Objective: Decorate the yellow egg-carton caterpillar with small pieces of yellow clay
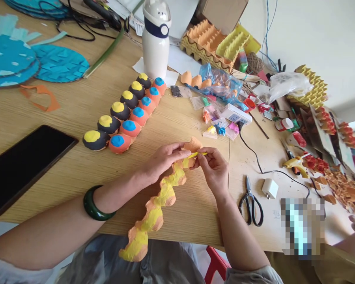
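Observation:
A cut strip of orange egg carton (154, 213), its bumps coated along one side with yellow clay, slants from the table's front edge up to both hands. My left hand (162, 159) is closed around its far end, thumb on top. A thin roll of yellow clay (193, 155) lies over that end, pinched between the fingertips of my right hand (213, 167). Beyond my left hand stand two rows of finished carton bumps, one black with yellow tops (118, 111) and one orange with blue tops (139, 114).
A black phone (26, 167) lies at left. Scissors (250, 203), a white charger (269, 188) and a power strip (236, 114) with its cord are at right. A white bottle (156, 47) and stacked egg cartons (210, 43) stand behind. Another person's arm (347, 246) shows lower right.

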`<move>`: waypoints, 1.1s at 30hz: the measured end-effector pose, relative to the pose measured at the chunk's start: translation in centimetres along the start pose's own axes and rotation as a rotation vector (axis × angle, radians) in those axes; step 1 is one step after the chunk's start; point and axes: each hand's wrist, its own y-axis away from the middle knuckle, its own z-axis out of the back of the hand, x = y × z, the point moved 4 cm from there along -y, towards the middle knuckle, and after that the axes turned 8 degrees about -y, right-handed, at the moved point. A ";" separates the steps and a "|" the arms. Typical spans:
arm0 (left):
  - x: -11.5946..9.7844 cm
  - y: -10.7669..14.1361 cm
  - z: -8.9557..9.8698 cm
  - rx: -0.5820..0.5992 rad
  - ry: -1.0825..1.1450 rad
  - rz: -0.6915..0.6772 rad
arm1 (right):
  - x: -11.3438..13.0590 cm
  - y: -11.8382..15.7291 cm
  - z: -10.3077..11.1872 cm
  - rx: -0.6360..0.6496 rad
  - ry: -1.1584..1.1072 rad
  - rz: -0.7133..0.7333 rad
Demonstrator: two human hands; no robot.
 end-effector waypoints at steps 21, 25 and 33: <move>0.2 -0.3 0.4 -0.021 -0.060 0.002 | 0.7 0.1 -0.6 0.083 0.078 -0.021; 0.0 -0.3 0.4 0.042 -0.071 -0.025 | 0.7 0.1 -0.5 0.058 0.059 -0.011; -0.4 0.0 0.4 0.094 -0.035 0.015 | 0.9 0.5 -0.8 0.044 0.041 0.057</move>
